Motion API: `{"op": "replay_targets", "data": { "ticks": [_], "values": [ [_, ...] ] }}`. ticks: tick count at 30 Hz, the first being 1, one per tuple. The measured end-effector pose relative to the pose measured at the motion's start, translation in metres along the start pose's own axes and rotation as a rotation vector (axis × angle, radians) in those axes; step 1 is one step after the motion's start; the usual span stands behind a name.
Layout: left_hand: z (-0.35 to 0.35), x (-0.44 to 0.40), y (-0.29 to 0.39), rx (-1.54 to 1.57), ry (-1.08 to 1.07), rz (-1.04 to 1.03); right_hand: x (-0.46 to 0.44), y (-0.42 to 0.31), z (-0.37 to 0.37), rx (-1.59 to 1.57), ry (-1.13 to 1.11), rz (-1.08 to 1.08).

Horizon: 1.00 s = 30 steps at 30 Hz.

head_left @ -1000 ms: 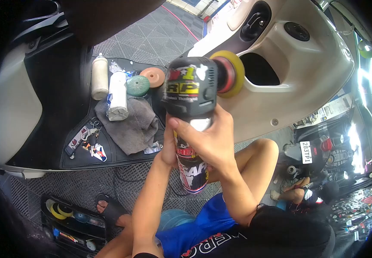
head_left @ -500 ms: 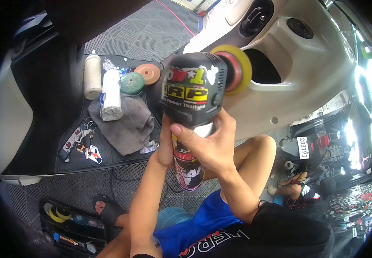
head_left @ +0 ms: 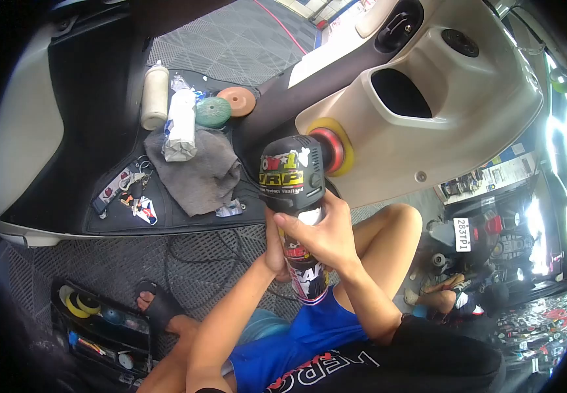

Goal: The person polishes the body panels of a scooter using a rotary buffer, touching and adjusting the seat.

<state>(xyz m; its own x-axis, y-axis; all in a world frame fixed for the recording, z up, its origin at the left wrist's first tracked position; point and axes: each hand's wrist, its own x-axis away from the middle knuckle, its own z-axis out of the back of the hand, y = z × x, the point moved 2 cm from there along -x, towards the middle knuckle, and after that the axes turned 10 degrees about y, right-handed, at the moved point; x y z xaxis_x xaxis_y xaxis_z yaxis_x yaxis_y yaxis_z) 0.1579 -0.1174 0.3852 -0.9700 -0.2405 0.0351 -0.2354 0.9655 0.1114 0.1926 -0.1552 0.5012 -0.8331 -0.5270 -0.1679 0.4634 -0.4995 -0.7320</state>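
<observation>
A black sticker-covered polisher (head_left: 290, 171) is held upright in both hands, its head turned to the right. My right hand (head_left: 329, 229) wraps the handle just below the head, thumb across the front. My left hand (head_left: 274, 245) grips the same handle from the left side, its fingers partly hidden behind it. The yellow foam pad (head_left: 344, 149) on its red backing plate appears to rest against the lower left part of the scooter's beige panel (head_left: 375, 154).
On the scooter's footboard lie a grey cloth (head_left: 195, 173), a cream bottle (head_left: 155, 98), a white-wrapped bottle (head_left: 181, 124), a green pad (head_left: 213, 112), an orange pad (head_left: 237, 101) and keys (head_left: 136, 187). A black tool tray (head_left: 103, 331) and a cable (head_left: 237, 262) are on the floor. Another person (head_left: 444, 298) sits at right.
Both hands have brought the polisher down, and its pad has moved lower and left along the beige panel. The view has shifted slightly.
</observation>
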Motion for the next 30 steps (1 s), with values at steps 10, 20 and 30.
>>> {"op": "replay_targets", "data": {
  "ticks": [10, 20, 30],
  "values": [
    [-0.012, -0.006, 0.018, -0.509, -0.164, -0.252, -0.004, -0.002, 0.023, -0.466, -0.076, 0.101],
    [-0.081, -0.004, -0.026, -0.881, -0.177, -0.474, 0.033, 0.111, 0.090, -1.050, -0.120, 0.003],
    [-0.181, -0.009, 0.005, -1.074, -0.184, -0.590, -0.009, 0.059, 0.116, -1.169, -0.243, 0.253]
  ]
}}
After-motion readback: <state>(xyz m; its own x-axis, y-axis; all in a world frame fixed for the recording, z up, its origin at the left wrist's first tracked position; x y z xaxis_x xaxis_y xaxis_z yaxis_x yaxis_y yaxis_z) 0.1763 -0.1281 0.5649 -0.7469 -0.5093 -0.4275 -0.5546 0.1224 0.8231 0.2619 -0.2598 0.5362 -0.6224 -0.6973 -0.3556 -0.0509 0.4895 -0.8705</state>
